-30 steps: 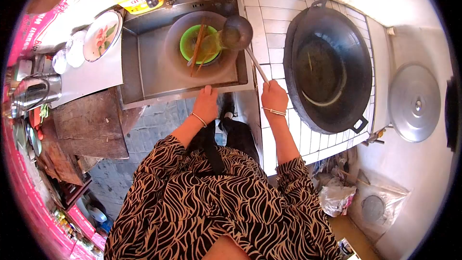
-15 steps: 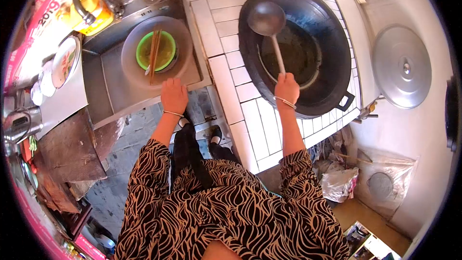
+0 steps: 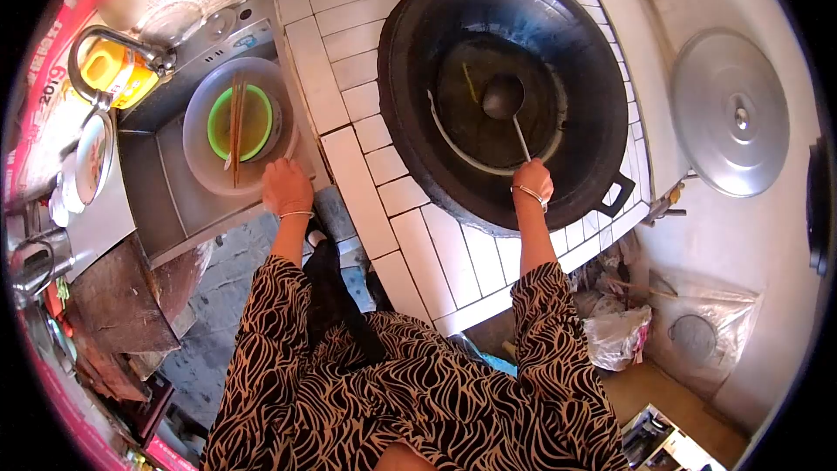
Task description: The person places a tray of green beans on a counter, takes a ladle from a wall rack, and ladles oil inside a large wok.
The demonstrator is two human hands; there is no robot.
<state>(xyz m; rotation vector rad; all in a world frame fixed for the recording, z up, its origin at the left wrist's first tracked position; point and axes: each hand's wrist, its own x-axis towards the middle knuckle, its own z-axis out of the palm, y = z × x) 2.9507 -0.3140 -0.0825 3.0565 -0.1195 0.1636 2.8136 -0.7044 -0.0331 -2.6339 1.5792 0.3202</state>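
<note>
My right hand [image 3: 533, 181] is closed around the handle of a metal ladle [image 3: 504, 97], whose bowl is down in the liquid of a large black wok [image 3: 584, 113]. A thin yellowish strip [image 3: 470, 83] lies in the wok left of the ladle. My left hand [image 3: 287, 187] is at the front rim of the sink, by the edge of a translucent basin [image 3: 198, 135]; its fingers are bent, and whether they grip the rim is unclear. Inside the basin is a green bowl [image 3: 252, 122] of liquid with chopsticks [image 3: 236, 126] laid across it.
The metal sink [image 3: 159, 183] has a curved faucet [image 3: 87, 44] near a yellow jug [image 3: 118, 74]. A patterned plate [image 3: 91, 157] stands at the left. White tiles [image 3: 349, 201] surround the wok. A round metal lid [image 3: 731, 112] leans at the right wall.
The ladle has moved right from over the green bowl to the wok, then down into its liquid. My left hand has stayed at the sink's front edge. The view has shifted right.
</note>
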